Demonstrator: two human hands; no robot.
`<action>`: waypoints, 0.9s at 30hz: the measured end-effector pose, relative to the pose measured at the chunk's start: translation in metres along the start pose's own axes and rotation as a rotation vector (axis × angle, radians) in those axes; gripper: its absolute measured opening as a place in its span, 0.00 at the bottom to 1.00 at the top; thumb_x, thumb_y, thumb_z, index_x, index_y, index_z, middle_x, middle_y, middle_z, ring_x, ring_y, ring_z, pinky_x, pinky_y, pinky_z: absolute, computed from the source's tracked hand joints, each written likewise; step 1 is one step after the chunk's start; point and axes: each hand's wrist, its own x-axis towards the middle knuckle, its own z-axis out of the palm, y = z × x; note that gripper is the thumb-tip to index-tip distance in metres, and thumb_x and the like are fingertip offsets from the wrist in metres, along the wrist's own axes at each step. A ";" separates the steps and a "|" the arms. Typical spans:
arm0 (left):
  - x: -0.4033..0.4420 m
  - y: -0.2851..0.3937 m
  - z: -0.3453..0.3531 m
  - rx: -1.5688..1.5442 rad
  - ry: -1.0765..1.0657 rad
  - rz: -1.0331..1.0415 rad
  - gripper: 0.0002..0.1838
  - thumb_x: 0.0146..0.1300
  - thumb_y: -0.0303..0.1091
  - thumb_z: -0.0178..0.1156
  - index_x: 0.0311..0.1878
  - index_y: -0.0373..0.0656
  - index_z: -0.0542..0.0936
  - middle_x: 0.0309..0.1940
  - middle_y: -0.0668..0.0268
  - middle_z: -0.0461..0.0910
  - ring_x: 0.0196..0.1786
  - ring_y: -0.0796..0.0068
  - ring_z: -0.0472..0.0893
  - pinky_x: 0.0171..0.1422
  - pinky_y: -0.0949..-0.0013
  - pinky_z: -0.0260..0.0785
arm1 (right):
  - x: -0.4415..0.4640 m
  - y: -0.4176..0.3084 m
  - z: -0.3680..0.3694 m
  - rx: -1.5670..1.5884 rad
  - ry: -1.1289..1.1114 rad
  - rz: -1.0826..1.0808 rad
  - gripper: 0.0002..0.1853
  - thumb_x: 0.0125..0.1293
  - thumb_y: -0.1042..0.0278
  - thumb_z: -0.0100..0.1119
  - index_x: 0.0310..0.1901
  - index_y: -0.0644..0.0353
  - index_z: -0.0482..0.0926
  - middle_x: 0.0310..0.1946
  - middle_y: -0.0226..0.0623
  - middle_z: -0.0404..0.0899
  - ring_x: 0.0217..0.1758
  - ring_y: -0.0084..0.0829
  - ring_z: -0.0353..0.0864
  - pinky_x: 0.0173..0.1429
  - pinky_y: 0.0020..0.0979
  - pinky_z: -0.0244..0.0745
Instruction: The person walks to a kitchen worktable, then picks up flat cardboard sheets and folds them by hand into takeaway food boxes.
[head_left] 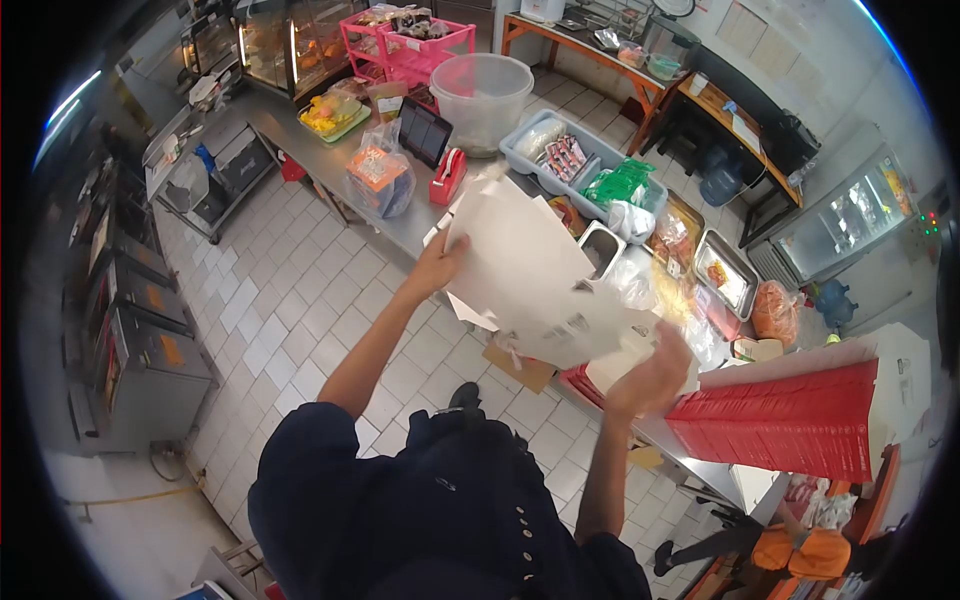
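Note:
A large white cardboard sheet (530,265), partly blurred, is held up in front of my body, over the edge of the metal counter (392,228). My left hand (440,263) grips its left edge, fingers closed on the board. At its lower right end my right hand (650,375) is curled against the cardboard, smeared by motion. Beside that hand, to the right, stands a tall stack of folded red and white boxes (775,420).
Behind the sheet are a blue crate (520,150) of packets, a clear tub (482,95), a red tape dispenser (447,178), a tablet (424,132) and metal trays (727,270). Another person in orange (800,552) is at the lower right. Ovens (150,350) stand left.

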 end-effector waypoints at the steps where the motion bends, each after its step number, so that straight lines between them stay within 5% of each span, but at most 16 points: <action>1: -0.007 0.009 0.007 0.001 0.010 -0.004 0.26 0.75 0.44 0.56 0.67 0.34 0.71 0.50 0.59 0.82 0.52 0.70 0.80 0.58 0.67 0.73 | -0.009 -0.006 0.007 -0.004 0.161 -0.251 0.17 0.71 0.67 0.61 0.57 0.67 0.78 0.50 0.46 0.83 0.53 0.39 0.83 0.59 0.34 0.77; 3: -0.028 0.024 0.016 -0.022 0.363 0.333 0.29 0.75 0.45 0.56 0.69 0.33 0.67 0.50 0.58 0.80 0.52 0.71 0.79 0.56 0.68 0.72 | -0.012 -0.034 0.017 0.282 -0.495 -0.371 0.19 0.69 0.66 0.64 0.57 0.67 0.78 0.51 0.47 0.83 0.50 0.42 0.85 0.57 0.38 0.80; 5: -0.049 0.000 0.025 -0.053 0.503 0.423 0.28 0.76 0.44 0.53 0.68 0.31 0.65 0.52 0.55 0.78 0.54 0.69 0.78 0.57 0.67 0.71 | -0.012 -0.057 0.048 0.396 -1.040 0.244 0.28 0.65 0.64 0.68 0.64 0.65 0.72 0.60 0.49 0.78 0.59 0.46 0.81 0.64 0.42 0.77; 6: -0.054 -0.028 0.021 -0.057 0.530 0.503 0.27 0.77 0.43 0.51 0.68 0.30 0.64 0.54 0.54 0.77 0.55 0.67 0.77 0.60 0.65 0.70 | -0.022 -0.057 0.060 0.415 -1.043 0.240 0.28 0.65 0.64 0.68 0.64 0.65 0.72 0.60 0.49 0.78 0.59 0.46 0.81 0.64 0.42 0.77; 7: -0.061 -0.044 0.017 -0.062 0.553 0.587 0.26 0.78 0.41 0.48 0.68 0.29 0.64 0.56 0.54 0.76 0.57 0.65 0.76 0.62 0.64 0.68 | -0.035 -0.049 0.076 0.469 -0.906 0.273 0.36 0.62 0.64 0.71 0.69 0.61 0.66 0.67 0.49 0.70 0.65 0.44 0.75 0.68 0.39 0.73; 8: -0.076 -0.035 0.028 -0.138 0.685 0.458 0.23 0.82 0.38 0.39 0.70 0.34 0.65 0.57 0.55 0.76 0.62 0.64 0.74 0.70 0.60 0.65 | -0.042 -0.043 0.089 0.519 -0.770 0.307 0.44 0.58 0.65 0.74 0.74 0.58 0.59 0.74 0.50 0.62 0.72 0.42 0.70 0.73 0.36 0.70; 9: -0.088 -0.005 0.023 0.033 0.503 0.505 0.22 0.79 0.35 0.43 0.69 0.33 0.68 0.61 0.52 0.74 0.66 0.59 0.72 0.72 0.59 0.62 | -0.042 -0.041 0.099 0.530 -0.774 0.305 0.44 0.58 0.65 0.74 0.74 0.58 0.59 0.74 0.50 0.62 0.72 0.42 0.70 0.73 0.36 0.70; 11: -0.108 0.034 0.021 0.139 0.249 0.644 0.21 0.74 0.31 0.51 0.67 0.35 0.73 0.66 0.50 0.73 0.70 0.53 0.71 0.75 0.56 0.58 | -0.039 -0.037 0.118 1.155 -0.494 0.736 0.48 0.61 0.57 0.72 0.77 0.55 0.53 0.76 0.46 0.55 0.76 0.42 0.64 0.75 0.43 0.67; 12: -0.112 0.040 0.023 0.074 0.178 0.751 0.21 0.71 0.28 0.54 0.65 0.38 0.75 0.67 0.51 0.73 0.71 0.52 0.70 0.76 0.53 0.57 | -0.045 -0.024 0.125 1.478 -0.411 0.690 0.39 0.70 0.46 0.61 0.73 0.58 0.59 0.68 0.44 0.68 0.72 0.42 0.68 0.71 0.47 0.71; 14: -0.116 0.050 0.001 0.630 -0.064 0.930 0.28 0.56 0.32 0.68 0.63 0.47 0.79 0.66 0.61 0.76 0.73 0.54 0.71 0.77 0.50 0.56 | -0.058 -0.019 0.113 1.558 -0.293 0.793 0.33 0.73 0.46 0.57 0.70 0.60 0.64 0.59 0.41 0.77 0.63 0.37 0.78 0.61 0.41 0.80; 15: -0.118 0.050 -0.006 0.628 -0.069 0.931 0.28 0.56 0.32 0.68 0.63 0.47 0.79 0.66 0.61 0.76 0.73 0.54 0.71 0.77 0.50 0.56 | -0.049 -0.024 0.117 1.555 -0.288 0.791 0.33 0.73 0.46 0.57 0.70 0.60 0.64 0.59 0.41 0.77 0.63 0.37 0.78 0.61 0.41 0.80; 17: -0.115 0.046 -0.021 0.608 -0.033 0.894 0.29 0.54 0.33 0.69 0.63 0.50 0.80 0.68 0.62 0.76 0.73 0.55 0.70 0.78 0.51 0.55 | -0.030 -0.043 0.135 0.984 -0.171 1.069 0.24 0.75 0.52 0.57 0.63 0.60 0.72 0.50 0.36 0.83 0.51 0.29 0.85 0.50 0.34 0.83; 19: -0.099 0.027 -0.048 0.636 0.006 0.901 0.28 0.57 0.33 0.68 0.63 0.48 0.80 0.70 0.59 0.74 0.69 0.52 0.75 0.72 0.54 0.63 | -0.033 -0.043 0.173 0.975 -0.128 1.050 0.20 0.76 0.56 0.56 0.60 0.61 0.74 0.50 0.36 0.83 0.50 0.29 0.85 0.48 0.32 0.84; 21: -0.082 0.011 -0.063 0.334 0.034 0.802 0.26 0.61 0.38 0.67 0.63 0.46 0.80 0.71 0.58 0.71 0.62 0.52 0.81 0.59 0.60 0.75 | -0.032 -0.047 0.216 0.964 -0.097 1.039 0.17 0.77 0.59 0.56 0.58 0.62 0.76 0.51 0.36 0.82 0.49 0.28 0.85 0.46 0.31 0.84; 25: -0.068 0.000 -0.099 -0.008 0.050 0.618 0.25 0.62 0.40 0.68 0.63 0.46 0.79 0.72 0.55 0.69 0.56 0.55 0.84 0.48 0.65 0.80 | -0.047 -0.057 0.288 0.909 0.110 0.961 0.12 0.78 0.63 0.53 0.52 0.63 0.79 0.47 0.35 0.83 0.47 0.28 0.85 0.47 0.31 0.83; 27: -0.056 0.016 -0.122 0.420 -0.035 0.689 0.27 0.62 0.42 0.69 0.64 0.48 0.79 0.73 0.55 0.68 0.56 0.58 0.85 0.48 0.65 0.81 | -0.054 -0.058 0.305 0.840 0.164 0.959 0.12 0.78 0.62 0.53 0.51 0.62 0.79 0.47 0.35 0.83 0.46 0.27 0.85 0.47 0.31 0.83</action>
